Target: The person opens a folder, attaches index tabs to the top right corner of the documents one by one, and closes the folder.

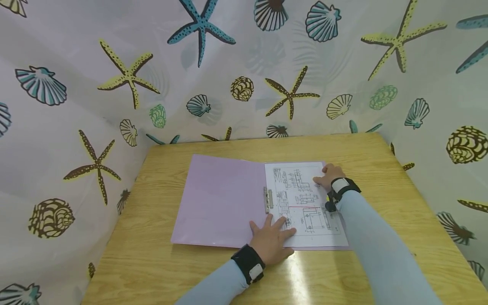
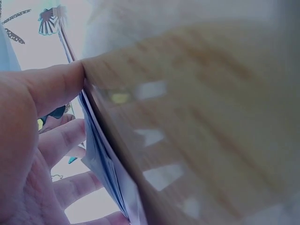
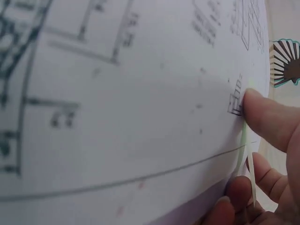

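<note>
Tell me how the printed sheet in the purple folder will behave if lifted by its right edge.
The sheet looks thin, so it would likely bend and droop. The clip probably holds its left edge. It seems very light.

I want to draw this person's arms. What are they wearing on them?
Both arms wear long, light blue-grey sleeves. Each wrist has a black strap with a small white block on it: one by the left hand, one by the right hand.

An open folder [image 1: 221, 201] lies mid-tabletop [image 1: 160, 262], nearer the far edge. A printed sheet [image 1: 303, 203] rests on its right half, a clip [image 1: 268, 199] along the sheet's left edge.
</note>
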A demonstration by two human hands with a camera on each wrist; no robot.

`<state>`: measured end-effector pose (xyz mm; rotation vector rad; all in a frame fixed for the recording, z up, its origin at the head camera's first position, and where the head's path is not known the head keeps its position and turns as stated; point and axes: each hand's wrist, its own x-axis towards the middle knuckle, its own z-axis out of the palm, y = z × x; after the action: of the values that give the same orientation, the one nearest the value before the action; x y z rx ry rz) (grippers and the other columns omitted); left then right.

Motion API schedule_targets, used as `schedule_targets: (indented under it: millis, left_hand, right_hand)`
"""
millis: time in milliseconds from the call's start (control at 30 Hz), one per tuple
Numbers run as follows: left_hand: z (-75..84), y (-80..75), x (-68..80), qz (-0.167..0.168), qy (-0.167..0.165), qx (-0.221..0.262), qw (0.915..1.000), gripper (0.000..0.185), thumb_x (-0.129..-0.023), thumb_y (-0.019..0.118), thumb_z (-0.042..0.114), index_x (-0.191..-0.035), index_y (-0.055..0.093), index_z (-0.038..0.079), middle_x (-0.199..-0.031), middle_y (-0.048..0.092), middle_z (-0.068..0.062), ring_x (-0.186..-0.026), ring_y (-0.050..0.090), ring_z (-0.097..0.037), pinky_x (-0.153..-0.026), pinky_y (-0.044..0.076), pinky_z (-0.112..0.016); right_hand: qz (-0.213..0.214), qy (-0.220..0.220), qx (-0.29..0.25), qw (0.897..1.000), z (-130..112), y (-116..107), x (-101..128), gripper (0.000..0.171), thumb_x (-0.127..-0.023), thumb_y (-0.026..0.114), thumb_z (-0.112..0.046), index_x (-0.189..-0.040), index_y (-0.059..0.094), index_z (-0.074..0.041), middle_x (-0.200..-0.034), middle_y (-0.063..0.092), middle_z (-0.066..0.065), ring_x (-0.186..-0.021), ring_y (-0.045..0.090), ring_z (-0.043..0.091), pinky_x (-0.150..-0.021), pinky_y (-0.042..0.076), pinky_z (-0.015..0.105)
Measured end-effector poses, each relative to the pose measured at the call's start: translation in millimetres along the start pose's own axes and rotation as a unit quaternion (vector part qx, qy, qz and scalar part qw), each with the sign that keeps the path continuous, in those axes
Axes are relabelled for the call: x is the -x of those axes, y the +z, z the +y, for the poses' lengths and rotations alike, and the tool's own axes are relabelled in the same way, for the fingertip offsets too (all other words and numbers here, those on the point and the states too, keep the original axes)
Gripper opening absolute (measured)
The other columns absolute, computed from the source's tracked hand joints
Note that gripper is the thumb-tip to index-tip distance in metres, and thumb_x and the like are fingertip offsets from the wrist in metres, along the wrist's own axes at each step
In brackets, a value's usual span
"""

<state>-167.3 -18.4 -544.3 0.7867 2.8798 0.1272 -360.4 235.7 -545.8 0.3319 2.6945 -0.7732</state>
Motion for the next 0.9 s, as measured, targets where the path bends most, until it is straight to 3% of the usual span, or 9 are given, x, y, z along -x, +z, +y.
schedule_targets:
  millis: [333, 467, 600, 767, 833, 900]
  left_hand:
    - [0.4, -1.9, 1.7, 0.004, 0.005, -0.003, 1.0, 0.057, -0.085, 0.06, 0.061, -0.137, 0.05, 0.044, -0.15, 0.038, 0.004, -0.136, 0.031, -0.038, -0.083, 0.03, -0.08]
    - [-0.5, -2.3, 1.8, 0.005, 0.006, -0.002, 1.0, 0.057, -0.084, 0.06, 0.061, -0.137, 0.05, 0.044, -0.15, 0.038, 0.004, -0.136, 0.032, -0.038, -0.082, 0.031, -0.08]
    - [-1.2, -1.4, 1.4, 0.006, 0.006, 0.003, 1.0, 0.057, -0.084, 0.061, 0.061, -0.137, 0.051, 0.044, -0.149, 0.039, 0.004, -0.136, 0.032, -0.038, -0.082, 0.03, -0.081]
    - [-0.8, -0.8, 0.3, 0.011, 0.007, 0.004, 0.9999, 0.057, -0.084, 0.061, 0.061, -0.137, 0.051, 0.043, -0.149, 0.04, 0.003, -0.135, 0.032, -0.037, -0.082, 0.03, -0.08]
    - [-0.7, -1.3, 0.0, 0.012, 0.007, 0.007, 0.9999, 0.057, -0.084, 0.062, 0.061, -0.136, 0.052, 0.043, -0.148, 0.04, 0.004, -0.135, 0.032, -0.037, -0.082, 0.03, -0.081]
    - [-0.9, -2.0, 0.3, 0.01, 0.005, 0.011, 0.9999, 0.056, -0.083, 0.063, 0.06, -0.136, 0.052, 0.043, -0.149, 0.04, 0.004, -0.135, 0.032, -0.037, -0.082, 0.03, -0.081]
  right_hand:
    - [0.025, -0.039, 0.018, 0.999, 12.2, -4.9, -6.7, 0.04, -0.094, 0.057, -0.02, -0.128, 0.048, 0.0, -0.118, 0.043, 0.026, -0.1, 0.045, 0.038, -0.078, 0.044, 0.045]
    - [0.009, -0.035, 0.008, 0.999, 15.0, -8.3, -10.3, 0.034, -0.097, 0.047, -0.011, -0.13, 0.048, -0.002, -0.121, 0.041, 0.027, -0.102, 0.043, 0.039, -0.08, 0.043, 0.046]
    - [-0.026, -0.026, -0.033, 0.999, 18.1, -13.9, -11.8, 0.038, -0.097, 0.037, -0.005, -0.134, 0.047, -0.005, -0.128, 0.041, 0.027, -0.1, 0.046, 0.038, -0.071, 0.043, 0.04]
    - [-0.057, -0.018, -0.129, 0.99, 24.4, -29.9, -7.2, 0.051, -0.088, 0.035, 0.001, -0.139, 0.043, 0.0, -0.125, 0.048, 0.026, -0.081, 0.055, 0.028, -0.06, 0.047, 0.03]
    - [-0.045, -0.031, -0.119, 0.991, 21.6, -38.0, -0.4, 0.053, -0.086, 0.032, 0.001, -0.138, 0.042, 0.005, -0.124, 0.049, 0.028, -0.079, 0.056, 0.029, -0.064, 0.05, 0.032]
    - [-0.017, -0.054, -0.088, 0.994, 12.9, -43.7, 9.5, 0.05, -0.089, 0.029, 0.0, -0.137, 0.042, 0.008, -0.129, 0.048, 0.031, -0.09, 0.057, 0.034, -0.076, 0.051, 0.039]
